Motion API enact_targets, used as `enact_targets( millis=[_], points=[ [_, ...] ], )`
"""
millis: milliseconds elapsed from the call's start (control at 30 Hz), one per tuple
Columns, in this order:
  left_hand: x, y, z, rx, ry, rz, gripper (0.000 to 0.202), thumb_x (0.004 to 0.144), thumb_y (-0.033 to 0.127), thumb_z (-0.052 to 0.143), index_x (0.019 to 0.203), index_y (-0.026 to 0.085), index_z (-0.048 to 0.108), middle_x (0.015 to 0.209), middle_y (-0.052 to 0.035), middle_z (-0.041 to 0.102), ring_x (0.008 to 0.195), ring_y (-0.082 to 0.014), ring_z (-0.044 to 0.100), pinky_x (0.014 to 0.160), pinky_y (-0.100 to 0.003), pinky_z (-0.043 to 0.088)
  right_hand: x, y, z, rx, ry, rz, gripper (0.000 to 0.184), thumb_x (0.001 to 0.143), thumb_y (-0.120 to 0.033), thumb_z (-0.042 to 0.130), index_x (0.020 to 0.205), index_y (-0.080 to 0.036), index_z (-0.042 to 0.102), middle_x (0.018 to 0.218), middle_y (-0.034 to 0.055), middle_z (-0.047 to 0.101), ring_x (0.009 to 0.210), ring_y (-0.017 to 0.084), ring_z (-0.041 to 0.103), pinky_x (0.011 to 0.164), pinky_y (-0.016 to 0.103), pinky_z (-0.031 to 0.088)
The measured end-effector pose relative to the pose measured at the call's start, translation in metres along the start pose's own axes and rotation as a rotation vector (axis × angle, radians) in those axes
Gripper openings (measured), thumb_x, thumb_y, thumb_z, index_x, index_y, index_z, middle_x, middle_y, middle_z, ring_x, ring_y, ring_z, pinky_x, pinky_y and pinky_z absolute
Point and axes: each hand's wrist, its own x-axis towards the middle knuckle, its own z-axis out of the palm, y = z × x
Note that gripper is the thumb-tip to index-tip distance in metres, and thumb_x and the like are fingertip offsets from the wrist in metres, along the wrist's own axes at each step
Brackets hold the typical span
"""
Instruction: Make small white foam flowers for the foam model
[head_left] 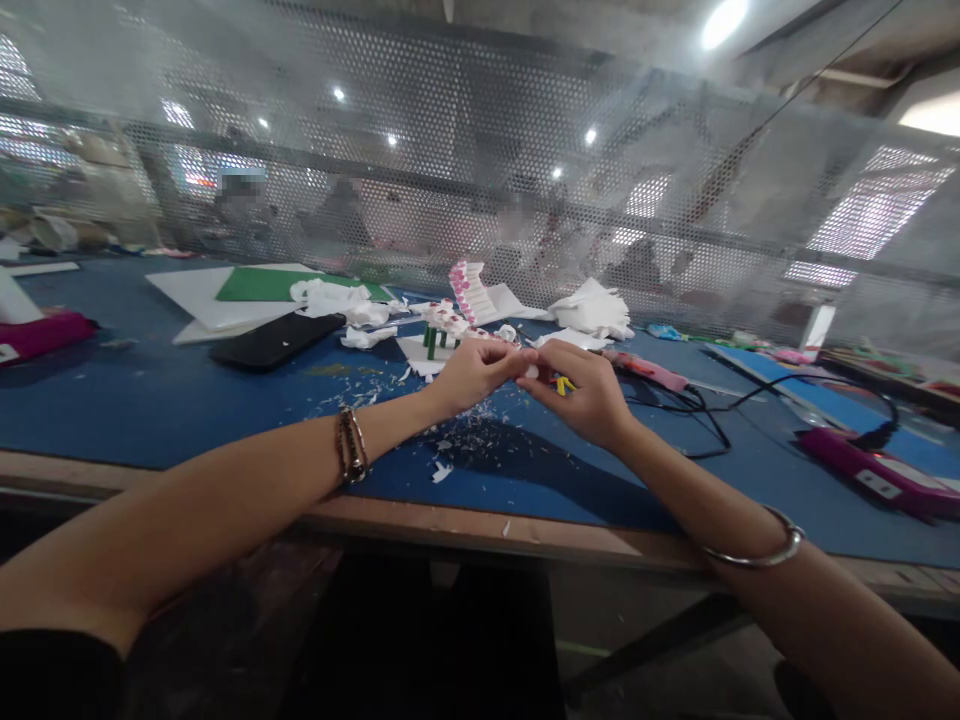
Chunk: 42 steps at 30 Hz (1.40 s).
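My left hand [480,372] and my right hand [581,388] meet above the blue tabletop, fingertips pinched together. Between them shows a small white piece [532,371]; its kind is too small to make out, and my fingers cover most of it. Both hands are closed on it. Just behind my left hand stand small green pegs [430,342] topped with white and pinkish bits, on a white sheet. A yellow piece [564,385] lies by my right palm. White scraps [442,471] are scattered on the table below my hands.
A black phone [277,343] lies left, before white sheets and a green sheet [259,284]. Crumpled white paper [592,308] and a pink-and-white strip [469,292] sit behind. Rightward are a pink-handled corded tool [649,370] and a magenta power strip [877,472]. Perforated metal mesh [450,130] rises at the back.
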Motion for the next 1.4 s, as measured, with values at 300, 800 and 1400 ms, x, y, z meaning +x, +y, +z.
enact_targets(
  millis=[300,800,1400],
  points=[
    [0.005,-0.004,-0.008,-0.087,0.093,-0.12,0.017,0.077,0.026,0.046,0.064,0.015,0.051,0.057,0.0022,0.05,0.042,-0.0046,0.038,0.045,-0.021,0.03,-0.002,0.003,-0.002,-0.039,-0.015,0.104,0.019,0.077,-0.021,0.051,0.095,-0.02,0.058,0.066,-0.0014,0.057,0.055,0.009,0.051,0.055,0.023,0.043],
    [0.002,-0.008,0.001,-0.238,0.013,-0.36,0.042,0.08,0.048,0.035,0.062,0.015,0.054,0.054,-0.0023,0.054,0.042,-0.0089,0.047,0.049,-0.025,0.036,-0.004,0.009,0.005,0.18,0.015,0.206,0.014,0.076,-0.019,0.052,0.085,-0.02,0.063,0.083,0.0034,0.06,0.075,0.013,0.057,0.062,0.026,0.05],
    [0.0,-0.003,0.005,-0.688,-0.003,-0.376,0.011,0.068,0.017,0.061,0.078,0.017,0.066,0.077,-0.0018,0.062,0.072,-0.0085,0.053,0.068,-0.021,0.039,0.0,0.004,-0.002,0.016,0.076,0.084,0.016,0.071,-0.012,0.053,0.085,-0.016,0.06,0.078,0.0043,0.059,0.067,0.011,0.055,0.062,0.025,0.048]
  ],
)
